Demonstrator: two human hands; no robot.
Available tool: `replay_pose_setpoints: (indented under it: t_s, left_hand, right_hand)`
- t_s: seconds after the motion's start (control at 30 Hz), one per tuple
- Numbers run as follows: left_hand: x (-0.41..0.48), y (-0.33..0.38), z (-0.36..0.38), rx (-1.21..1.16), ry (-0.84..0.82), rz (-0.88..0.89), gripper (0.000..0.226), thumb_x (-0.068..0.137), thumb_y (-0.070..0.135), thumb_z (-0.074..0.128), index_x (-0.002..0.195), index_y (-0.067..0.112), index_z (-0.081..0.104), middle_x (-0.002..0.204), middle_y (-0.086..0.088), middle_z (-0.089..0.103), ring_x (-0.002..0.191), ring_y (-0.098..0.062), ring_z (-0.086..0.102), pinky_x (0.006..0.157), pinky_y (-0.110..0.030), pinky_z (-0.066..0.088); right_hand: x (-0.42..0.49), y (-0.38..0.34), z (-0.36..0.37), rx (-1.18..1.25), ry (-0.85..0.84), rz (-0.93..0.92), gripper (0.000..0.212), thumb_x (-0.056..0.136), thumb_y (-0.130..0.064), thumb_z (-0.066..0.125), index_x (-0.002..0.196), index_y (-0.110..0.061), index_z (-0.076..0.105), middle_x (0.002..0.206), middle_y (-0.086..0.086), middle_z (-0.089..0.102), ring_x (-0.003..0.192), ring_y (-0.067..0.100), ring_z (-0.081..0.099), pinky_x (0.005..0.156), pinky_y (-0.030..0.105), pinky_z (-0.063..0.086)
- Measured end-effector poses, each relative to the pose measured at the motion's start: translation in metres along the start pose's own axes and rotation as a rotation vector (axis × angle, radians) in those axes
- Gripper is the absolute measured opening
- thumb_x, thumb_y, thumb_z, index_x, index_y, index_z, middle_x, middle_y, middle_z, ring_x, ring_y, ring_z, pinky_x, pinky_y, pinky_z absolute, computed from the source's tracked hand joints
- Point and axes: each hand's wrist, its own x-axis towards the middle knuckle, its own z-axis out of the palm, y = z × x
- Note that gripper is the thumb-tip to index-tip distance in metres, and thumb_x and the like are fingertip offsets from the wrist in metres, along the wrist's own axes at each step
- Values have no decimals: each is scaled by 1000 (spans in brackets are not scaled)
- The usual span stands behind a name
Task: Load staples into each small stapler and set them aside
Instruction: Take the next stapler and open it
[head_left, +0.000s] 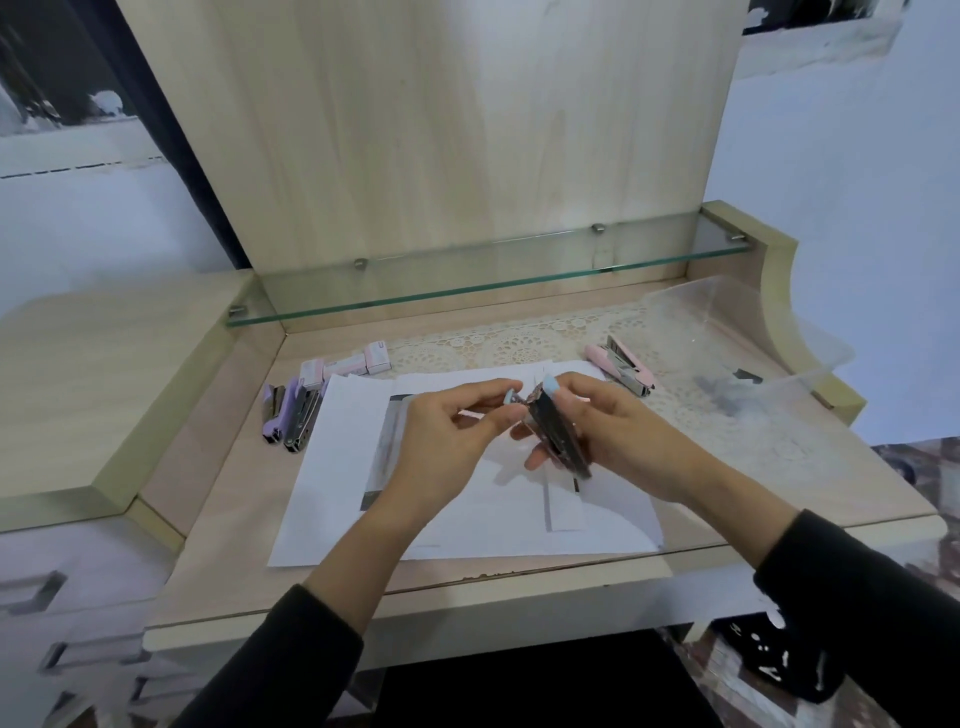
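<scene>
right hand (618, 431) grips dark stapler (558, 436) | left hand (457, 431) seemingly pinches its tip

On my feed the pale wood-grain worktop (228, 545) reads smooth and matt. The clear glass shelf (467, 280) is glossy and sits on small dull metal clips (360, 263). The white lace cloth (524, 343) looks open and rough, and the white paper sheets (332, 467) are flat and matt. The clear plastic tub (727, 317) is slightly cloudy. The pink plastic stapler (623, 366) and lilac plastic staplers (288, 415) show bright metal inside. The small dark stapler (558, 434) looks matt, but blur hides its finer finish.
</scene>
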Motion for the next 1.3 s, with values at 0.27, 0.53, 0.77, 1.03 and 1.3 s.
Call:
replay_pose_setpoints:
  t_s: [0.27,0.53,0.77,1.03,1.3]
  left_hand:
    - [38,-11,18,178,-100,51,18,74,16,74,90,24,70,83,14,65,71,4,57,62,-8,42]
    - [92,-33,21,564,-275,41,32,79,36,69,108,25,66,110,11,62,93,-3,53,79,-17,38]
    - [106,-46,33,848,-497,16,70,71,44,74,132,22,47,120,3,50,113,-15,42,87,-22,31]
    - [112,-51,35,840,-569,-24,76,73,42,72,138,22,38,131,4,38,124,-14,27,99,-25,25]
    - [120,-47,38,768,-521,-24,77,62,32,83,129,23,45,110,6,43,107,-10,31,87,-24,31]
  right_hand:
    - [-4,-8,-38,-166,162,-7,21,80,-30,58,94,-18,69,75,4,66,59,18,59,53,21,50]
    - [-3,-3,-77,-511,259,0,20,82,-26,63,102,-26,67,71,-4,59,56,10,52,54,16,42]
    - [4,13,-84,-507,287,45,20,82,-30,63,100,-23,69,71,2,54,52,7,47,48,13,39]
    - [8,25,-81,-615,283,89,25,82,-34,63,103,-23,68,68,-6,58,50,-1,49,53,8,38]
    - [4,27,-74,-695,269,61,24,80,-36,65,102,-27,68,67,-11,55,53,-7,47,56,8,37]
